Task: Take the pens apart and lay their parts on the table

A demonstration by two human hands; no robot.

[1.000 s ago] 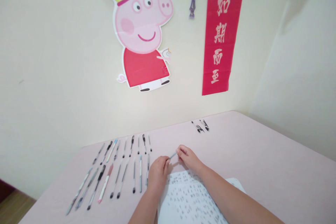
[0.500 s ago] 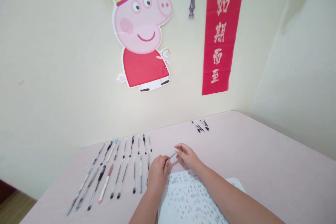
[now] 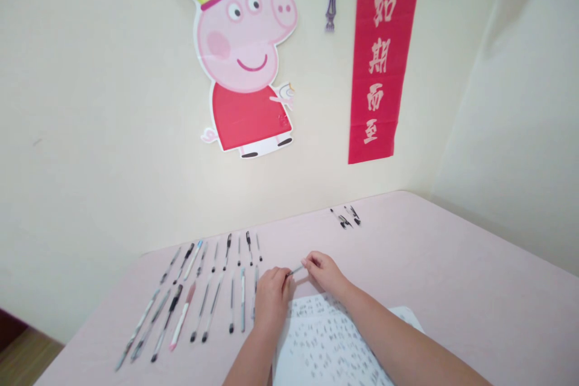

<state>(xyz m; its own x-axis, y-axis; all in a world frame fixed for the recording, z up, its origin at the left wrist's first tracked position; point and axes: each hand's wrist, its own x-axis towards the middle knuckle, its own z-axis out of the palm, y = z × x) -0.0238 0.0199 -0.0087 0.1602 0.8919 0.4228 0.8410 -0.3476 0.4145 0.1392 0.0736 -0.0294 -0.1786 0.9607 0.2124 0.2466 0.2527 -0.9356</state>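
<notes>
Left hand (image 3: 271,297), right hand (image 3: 326,271) pinch pen (image 3: 296,269) beyond paper (image 3: 325,338).

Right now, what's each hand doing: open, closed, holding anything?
Left hand: closed, pinching one end of a slim pen.
Right hand: closed, pinching the other end of it.

Table (image 3: 452,265): fills the lower half of the frame, its far edge against the wall.
Rows of pens (image 3: 199,295): lower left of centre, on the table, one rank behind the other, left of the left hand (image 3: 271,298).
Sheet of paper (image 3: 325,344): bottom centre, on the table, under both forearms.
Hands: just behind the sheet; the right hand (image 3: 326,271) is right of the left hand, and a pen (image 3: 296,269) bridges them, pinched at each end.
Small parts (image 3: 346,217): further back on the table, right of centre, well apart from the hands.
Wall: pig cutout (image 3: 246,60) upper centre, banner (image 3: 382,54) to its right.
</notes>
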